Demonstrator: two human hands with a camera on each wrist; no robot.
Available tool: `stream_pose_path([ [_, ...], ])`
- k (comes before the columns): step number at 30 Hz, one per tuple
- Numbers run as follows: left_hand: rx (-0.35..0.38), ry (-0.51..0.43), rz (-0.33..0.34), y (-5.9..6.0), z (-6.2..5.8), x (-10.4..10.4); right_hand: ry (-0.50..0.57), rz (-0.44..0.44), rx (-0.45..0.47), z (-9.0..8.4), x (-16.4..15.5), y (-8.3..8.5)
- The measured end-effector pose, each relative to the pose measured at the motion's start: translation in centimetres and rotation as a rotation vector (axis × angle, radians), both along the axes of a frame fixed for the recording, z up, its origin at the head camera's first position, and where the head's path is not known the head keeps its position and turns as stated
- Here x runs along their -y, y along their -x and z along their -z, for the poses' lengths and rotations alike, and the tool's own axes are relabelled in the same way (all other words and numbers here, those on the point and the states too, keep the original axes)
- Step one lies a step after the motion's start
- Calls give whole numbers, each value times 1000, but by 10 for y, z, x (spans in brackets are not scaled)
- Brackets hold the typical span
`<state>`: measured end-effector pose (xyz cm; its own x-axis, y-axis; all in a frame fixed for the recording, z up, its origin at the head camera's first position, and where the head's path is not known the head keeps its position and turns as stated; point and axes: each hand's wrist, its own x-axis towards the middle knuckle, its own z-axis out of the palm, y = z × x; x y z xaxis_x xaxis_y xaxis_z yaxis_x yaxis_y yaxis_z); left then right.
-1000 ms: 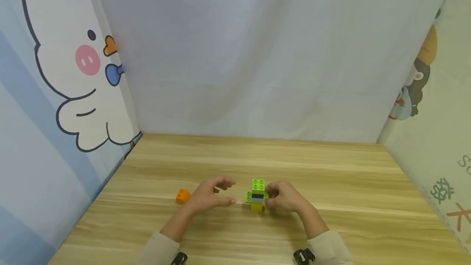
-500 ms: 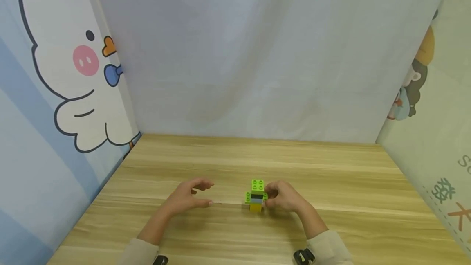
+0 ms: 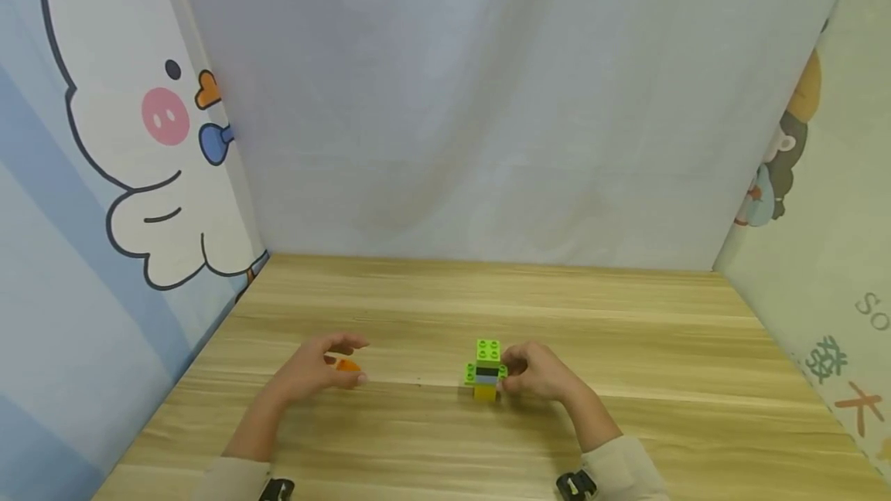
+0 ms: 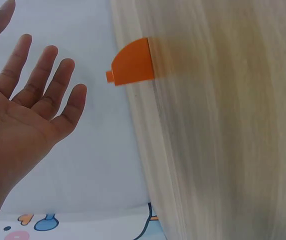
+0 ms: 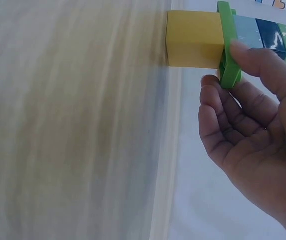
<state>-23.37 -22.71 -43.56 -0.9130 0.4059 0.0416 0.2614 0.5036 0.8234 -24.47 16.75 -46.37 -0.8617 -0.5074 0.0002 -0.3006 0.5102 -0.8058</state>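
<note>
A small tower of toy building blocks [image 3: 487, 371] stands upright on the table. It has a yellow block [image 5: 194, 40] at the bottom, a wide green plate [image 5: 228, 42] above it, then light blue, dark and lime green blocks. My right hand [image 3: 544, 372] pinches the end of the green plate between thumb and fingers. On the left, an orange building block [image 4: 134, 62] with a curved side rests on the table, a stud showing. My left hand [image 3: 309, 368] is around it with fingers spread and relaxed; the left wrist view shows a gap between fingers and block.
The wooden table [image 3: 599, 315] runs back to a pale curtain [image 3: 445, 114]. Printed cloth walls, one with a white cartoon duck [image 3: 209, 199], stand at the left and right sides.
My left hand has moved left from near the tower to the orange block, passing in front of it on the way. My right hand and the tower have stayed in place.
</note>
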Motion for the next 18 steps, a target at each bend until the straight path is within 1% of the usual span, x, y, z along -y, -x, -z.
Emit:
stream_pose_path([
  [6,25,14,-20,3,-5,13,0,3,-11,-2,0,0],
  [10,38,19,-36,2,-7,21,1,6,-10,-4,0,0],
  [13,44,11,-27,1,-6,28,6,3,-12,-3,0,0],
  [18,79,7,-5,1,-1,39,6,6,-24,-1,0,0],
])
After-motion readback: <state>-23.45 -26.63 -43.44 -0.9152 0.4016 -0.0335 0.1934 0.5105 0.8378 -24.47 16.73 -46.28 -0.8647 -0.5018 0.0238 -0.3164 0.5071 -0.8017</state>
